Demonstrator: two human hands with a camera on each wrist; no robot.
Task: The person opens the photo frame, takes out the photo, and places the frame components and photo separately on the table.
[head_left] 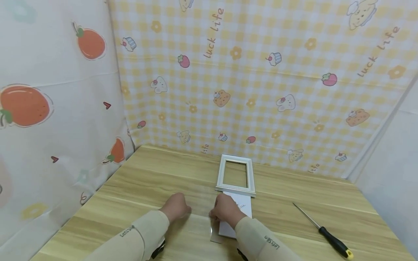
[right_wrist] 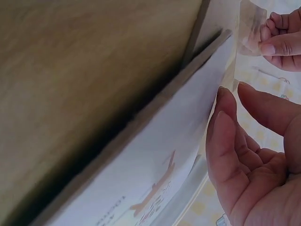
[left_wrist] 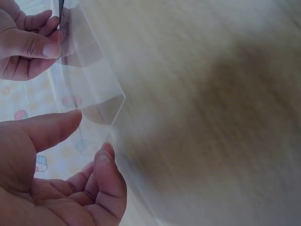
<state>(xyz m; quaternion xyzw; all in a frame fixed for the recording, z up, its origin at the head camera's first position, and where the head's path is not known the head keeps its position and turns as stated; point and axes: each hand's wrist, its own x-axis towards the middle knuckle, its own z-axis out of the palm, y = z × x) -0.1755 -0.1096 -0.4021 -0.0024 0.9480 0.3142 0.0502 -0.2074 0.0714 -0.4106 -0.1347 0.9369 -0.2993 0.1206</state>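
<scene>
A clear, thin, stiff-looking sheet [left_wrist: 89,82] is held by its edge between both hands, just above the wooden table. My left hand [head_left: 176,207] pinches one side of it near a corner, thumb against fingertips. On the opposite side, my right hand [head_left: 226,209] pinches it likewise, as the right wrist view also shows. Partly beneath the right hand lies a white printed card [head_left: 246,204]; a small orange-brown figure and lettering [right_wrist: 157,186] show on it in the right wrist view. Beyond it, a white picture frame [head_left: 251,174] lies flat, its opening showing bare wood.
A screwdriver [head_left: 333,237] with a black and yellow handle lies on the table [head_left: 156,166] at the right. A thin greyish piece [head_left: 218,237] juts out left of the card. Printed cloth [head_left: 202,76] hangs behind the table and at the left.
</scene>
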